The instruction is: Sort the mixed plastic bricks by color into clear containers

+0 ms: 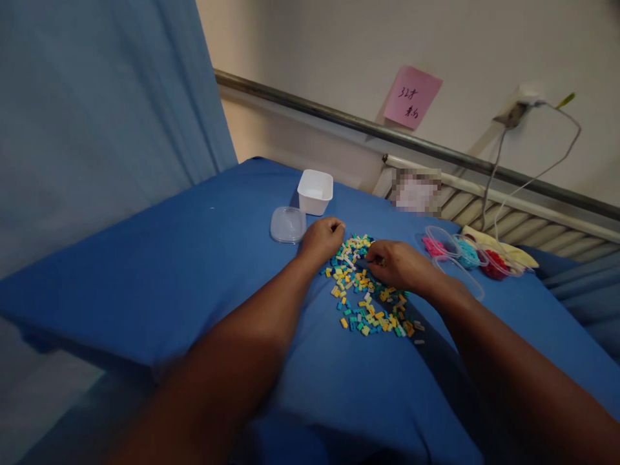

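Observation:
A spread of small toy bricks (372, 316) in yellow, teal, green, blue and white lies on the blue sheet (217, 258). My left hand (323, 236) is curled closed at the pile's upper left edge, beside the clear lid (288, 225); whatever its fingers hold is hidden. On the right side of the pile, my right hand (391, 263) is over the bricks with its fingers pinched together. What sits between those fingers is too small to make out. Just beyond my left hand stands a white plastic tub (315, 192), open at the top.
Clear containers at the right hold pink pieces (434, 247), light blue pieces (467, 253) and red pieces (494, 265), near a yellow cloth (504, 248). Behind the bed run a metal rail (310, 111) and hanging cables (537, 177). A blue curtain (121, 97) hangs at the left.

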Motion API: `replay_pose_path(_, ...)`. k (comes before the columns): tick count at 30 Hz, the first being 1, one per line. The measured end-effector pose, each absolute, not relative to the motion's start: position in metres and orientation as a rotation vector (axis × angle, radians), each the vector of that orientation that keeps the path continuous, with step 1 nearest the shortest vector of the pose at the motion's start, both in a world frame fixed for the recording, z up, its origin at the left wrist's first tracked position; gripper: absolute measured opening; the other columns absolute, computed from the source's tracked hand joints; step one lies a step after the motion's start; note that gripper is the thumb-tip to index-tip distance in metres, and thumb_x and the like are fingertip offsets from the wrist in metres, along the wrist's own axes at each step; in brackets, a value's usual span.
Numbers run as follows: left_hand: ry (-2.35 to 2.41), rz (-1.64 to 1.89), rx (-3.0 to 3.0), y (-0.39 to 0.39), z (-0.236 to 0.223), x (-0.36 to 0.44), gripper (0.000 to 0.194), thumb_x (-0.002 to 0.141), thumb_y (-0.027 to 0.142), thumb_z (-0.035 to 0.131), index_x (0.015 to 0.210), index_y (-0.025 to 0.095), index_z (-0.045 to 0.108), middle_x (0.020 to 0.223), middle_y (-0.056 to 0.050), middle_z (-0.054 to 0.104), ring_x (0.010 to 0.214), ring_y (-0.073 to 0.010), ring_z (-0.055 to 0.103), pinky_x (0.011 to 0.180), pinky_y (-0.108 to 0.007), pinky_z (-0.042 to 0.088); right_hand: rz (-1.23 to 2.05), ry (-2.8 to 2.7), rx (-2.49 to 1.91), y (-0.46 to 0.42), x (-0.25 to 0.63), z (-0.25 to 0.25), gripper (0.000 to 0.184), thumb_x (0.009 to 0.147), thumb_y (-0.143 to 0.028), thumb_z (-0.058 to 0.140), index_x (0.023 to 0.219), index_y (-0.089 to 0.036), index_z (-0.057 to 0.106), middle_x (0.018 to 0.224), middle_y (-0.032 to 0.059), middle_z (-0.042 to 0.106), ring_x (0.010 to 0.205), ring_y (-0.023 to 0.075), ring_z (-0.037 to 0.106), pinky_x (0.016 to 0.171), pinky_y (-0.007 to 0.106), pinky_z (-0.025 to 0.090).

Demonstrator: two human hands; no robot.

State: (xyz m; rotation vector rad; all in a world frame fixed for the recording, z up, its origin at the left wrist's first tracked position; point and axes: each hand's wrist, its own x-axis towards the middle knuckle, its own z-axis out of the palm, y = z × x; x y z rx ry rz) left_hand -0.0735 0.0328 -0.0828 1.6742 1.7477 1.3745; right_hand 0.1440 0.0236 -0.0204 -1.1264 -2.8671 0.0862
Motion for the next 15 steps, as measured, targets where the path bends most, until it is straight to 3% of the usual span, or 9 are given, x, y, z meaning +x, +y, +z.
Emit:
replay_pose_path(7, 1.726, 1.388, 1.671, 0.034, -0.086, -0.073, 0.022, 0.097, 0.03, 0.06, 0.086, 0.02, 0.077, 0.087, -0.002, 0.078, 0.086, -0.0211, 0.07, 0.074, -0.031, 0.046, 0.572, -2.758, -0.88, 0.018, 0.153, -0.029, 0.017, 0.093, -0.02, 0.065, 0.105, -0.022, 0.077, 0.086, 0.001, 0.077, 0.072, 0.0157, 0.068, 0.067, 0.026, 0.048)
replay_pose_path(15, 1.725, 1.401, 1.673, 0.035, -0.087, -0.073, 0.022, 0.096, 0.029, 0.061, 0.084, 0.02, 0.076, 0.086, -0.002, 0.078, 0.085, -0.0208, 0.07, 0.073, -0.031, 0.045, 0.294, -2.856, -0.761, 0.032, 0.152, -0.029, 0.026, 0.09, -0.01, 0.064, 0.104, -0.021, 0.082, 0.101, 0.006, 0.082, 0.09, 0.0203, 0.075, 0.083, 0.03, 0.054)
